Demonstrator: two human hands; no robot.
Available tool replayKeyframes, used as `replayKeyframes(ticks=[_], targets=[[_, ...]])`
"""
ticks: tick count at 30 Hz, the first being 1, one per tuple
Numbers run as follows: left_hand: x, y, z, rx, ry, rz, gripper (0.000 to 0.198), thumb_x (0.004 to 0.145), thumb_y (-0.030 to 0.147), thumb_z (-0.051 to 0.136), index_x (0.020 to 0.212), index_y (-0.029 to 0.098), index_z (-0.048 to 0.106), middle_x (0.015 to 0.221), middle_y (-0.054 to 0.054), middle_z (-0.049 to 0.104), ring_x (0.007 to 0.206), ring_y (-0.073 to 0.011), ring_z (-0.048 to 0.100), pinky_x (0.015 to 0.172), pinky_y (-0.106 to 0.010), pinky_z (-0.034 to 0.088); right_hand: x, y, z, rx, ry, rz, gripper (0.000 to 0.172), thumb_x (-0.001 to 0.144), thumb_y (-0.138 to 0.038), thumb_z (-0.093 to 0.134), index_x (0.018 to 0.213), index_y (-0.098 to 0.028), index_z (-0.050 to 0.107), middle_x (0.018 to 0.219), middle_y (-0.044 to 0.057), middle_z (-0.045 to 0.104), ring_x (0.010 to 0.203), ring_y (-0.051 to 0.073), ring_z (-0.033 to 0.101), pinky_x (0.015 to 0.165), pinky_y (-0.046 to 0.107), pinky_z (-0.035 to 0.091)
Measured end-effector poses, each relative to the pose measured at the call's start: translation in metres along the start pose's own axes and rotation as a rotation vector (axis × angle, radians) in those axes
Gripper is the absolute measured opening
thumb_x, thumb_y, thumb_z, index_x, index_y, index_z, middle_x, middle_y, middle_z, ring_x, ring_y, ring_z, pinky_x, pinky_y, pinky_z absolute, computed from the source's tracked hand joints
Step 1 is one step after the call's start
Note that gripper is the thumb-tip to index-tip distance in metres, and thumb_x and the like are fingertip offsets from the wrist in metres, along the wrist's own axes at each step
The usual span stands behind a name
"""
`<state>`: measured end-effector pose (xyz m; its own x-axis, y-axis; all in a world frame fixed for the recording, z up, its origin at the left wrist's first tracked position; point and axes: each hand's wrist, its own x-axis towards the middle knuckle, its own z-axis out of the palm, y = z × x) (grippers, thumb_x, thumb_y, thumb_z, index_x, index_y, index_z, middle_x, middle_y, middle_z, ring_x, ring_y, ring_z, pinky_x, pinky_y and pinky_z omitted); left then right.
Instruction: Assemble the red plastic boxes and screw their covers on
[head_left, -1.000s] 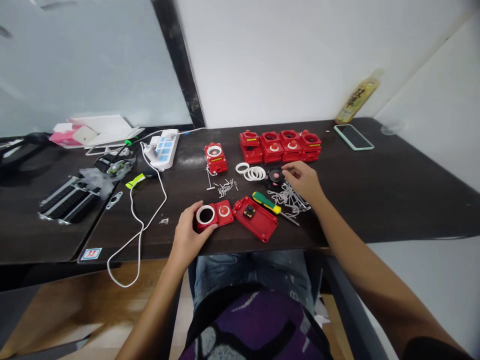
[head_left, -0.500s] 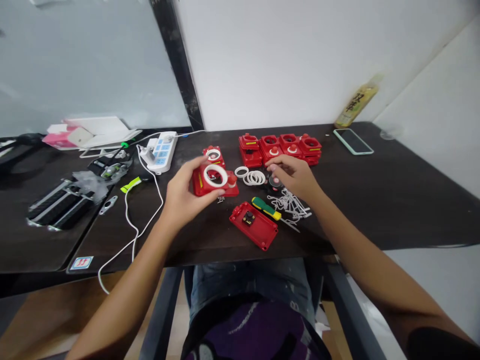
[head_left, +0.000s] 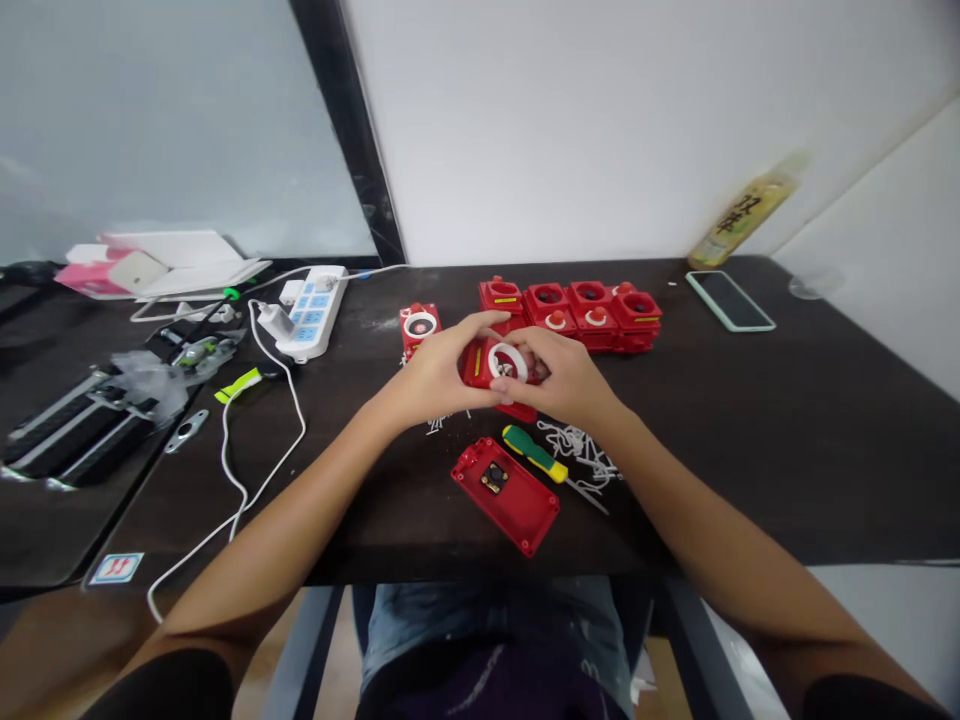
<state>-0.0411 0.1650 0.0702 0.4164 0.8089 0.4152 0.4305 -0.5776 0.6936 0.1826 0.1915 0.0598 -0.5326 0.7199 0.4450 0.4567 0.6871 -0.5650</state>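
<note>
Between my two hands is a red plastic housing with a white ring around its round opening. My left hand grips it from the left, fingers over the far edge. From the right, my right hand closes on it, thumb on the ring's near edge; whether a small part is also in these fingers is hidden. Just below lies an open red half-case with a small black-and-brass part inside. Beside it are a green-and-yellow screwdriver and white cords.
Several red housings stand stacked at the back, and another with a white ring is behind my left hand. A power strip and white cable lie left. A phone and leaning bottle are at back right.
My right hand has moved left from the black round part by the cords onto the red housing. My left hand has shifted right with the housing, and both hands now meet around it.
</note>
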Motion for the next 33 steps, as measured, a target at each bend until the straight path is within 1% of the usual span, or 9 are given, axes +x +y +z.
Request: replayKeyframes(ticks=[4, 10, 12, 15, 19, 24, 27, 30, 33], targets=[[-0.006, -0.007, 0.005, -0.098, -0.028, -0.08, 0.079, 0.074, 0.029, 0.09, 0.144, 0.024, 0.053, 0.123, -0.01, 0.073, 0.113, -0.0265, 0.073, 0.102, -0.042, 0.058, -0.005, 0.001, 0.001, 0.027, -0.08, -0.02, 0.032, 0.089, -0.044, 0.073, 0.114, -0.024, 0.064, 0.1, 0.004, 0.069, 0.082, 0.018, 0.063, 0.076, 0.034, 0.054], [-0.006, -0.017, 0.001, -0.193, -0.054, -0.126, 0.089, 0.072, 0.027, 0.093, 0.148, 0.027, 0.048, 0.122, -0.009, 0.072, 0.116, -0.0266, 0.071, 0.102, -0.041, 0.058, -0.007, -0.006, -0.007, 0.063, -0.167, -0.188, 0.042, 0.092, -0.017, 0.058, 0.132, -0.031, 0.061, 0.138, 0.009, 0.059, 0.127, 0.027, 0.06, 0.106, 0.044, 0.053], [-0.007, -0.016, 0.003, -0.19, -0.031, -0.119, 0.086, 0.073, 0.029, 0.092, 0.148, 0.027, 0.049, 0.122, -0.008, 0.071, 0.118, -0.0267, 0.071, 0.104, -0.041, 0.058, -0.007, -0.008, -0.007, 0.071, -0.119, -0.168, 0.038, 0.093, -0.025, 0.063, 0.13, -0.031, 0.061, 0.136, 0.008, 0.062, 0.126, 0.028, 0.061, 0.106, 0.046, 0.053], [-0.008, -0.013, 0.007, -0.169, -0.021, -0.097, 0.083, 0.076, 0.028, 0.088, 0.149, 0.027, 0.049, 0.124, -0.009, 0.071, 0.116, -0.0263, 0.071, 0.106, -0.043, 0.057, -0.006, -0.009, -0.005, 0.009, -0.047, -0.064, 0.038, 0.09, -0.04, 0.075, 0.123, -0.027, 0.063, 0.117, 0.009, 0.066, 0.106, 0.027, 0.065, 0.094, 0.043, 0.056], [-0.007, -0.012, 0.009, -0.142, -0.111, -0.109, 0.087, 0.076, 0.026, 0.088, 0.153, 0.029, 0.045, 0.126, -0.009, 0.071, 0.114, -0.0262, 0.072, 0.103, -0.042, 0.058, -0.008, -0.008, -0.006, -0.053, -0.158, 0.037, 0.034, 0.086, -0.04, 0.078, 0.114, -0.023, 0.066, 0.1, 0.006, 0.066, 0.085, 0.022, 0.064, 0.078, 0.037, 0.055], [-0.011, -0.009, 0.002, -0.177, -0.096, -0.137, 0.093, 0.074, 0.026, 0.091, 0.154, 0.03, 0.045, 0.127, -0.01, 0.071, 0.116, -0.0281, 0.072, 0.101, -0.042, 0.059, -0.011, -0.012, -0.013, 0.098, -0.227, -0.112, 0.045, 0.087, -0.019, 0.069, 0.132, -0.027, 0.066, 0.13, 0.011, 0.06, 0.116, 0.027, 0.063, 0.096, 0.041, 0.058], [-0.024, -0.007, 0.002, -0.233, -0.102, -0.142, 0.09, 0.075, 0.027, 0.091, 0.152, 0.031, 0.046, 0.126, -0.01, 0.071, 0.115, -0.0279, 0.072, 0.103, -0.043, 0.058, -0.014, -0.02, -0.01, 0.2, -0.244, -0.203, 0.041, 0.087, -0.01, 0.062, 0.121, -0.031, 0.07, 0.135, 0.009, 0.06, 0.126, 0.027, 0.06, 0.105, 0.046, 0.055], [-0.042, -0.009, 0.01, -0.266, -0.044, -0.114, 0.085, 0.076, 0.028, 0.09, 0.151, 0.031, 0.048, 0.129, -0.01, 0.071, 0.118, -0.0287, 0.072, 0.108, -0.046, 0.056, -0.018, -0.028, 0.003, 0.202, -0.2, -0.2, 0.037, 0.091, -0.023, 0.07, 0.127, -0.03, 0.068, 0.135, 0.009, 0.062, 0.127, 0.029, 0.06, 0.11, 0.05, 0.052], [-0.057, -0.013, 0.019, -0.192, 0.047, -0.119, 0.092, 0.075, 0.025, 0.089, 0.155, 0.033, 0.044, 0.142, -0.011, 0.065, 0.13, -0.0321, 0.065, 0.113, -0.048, 0.053, -0.02, -0.032, 0.016, 0.041, -0.159, -0.066, 0.055, 0.086, -0.045, 0.08, 0.135, -0.026, 0.062, 0.13, 0.013, 0.063, 0.12, 0.032, 0.064, 0.103, 0.05, 0.056]])
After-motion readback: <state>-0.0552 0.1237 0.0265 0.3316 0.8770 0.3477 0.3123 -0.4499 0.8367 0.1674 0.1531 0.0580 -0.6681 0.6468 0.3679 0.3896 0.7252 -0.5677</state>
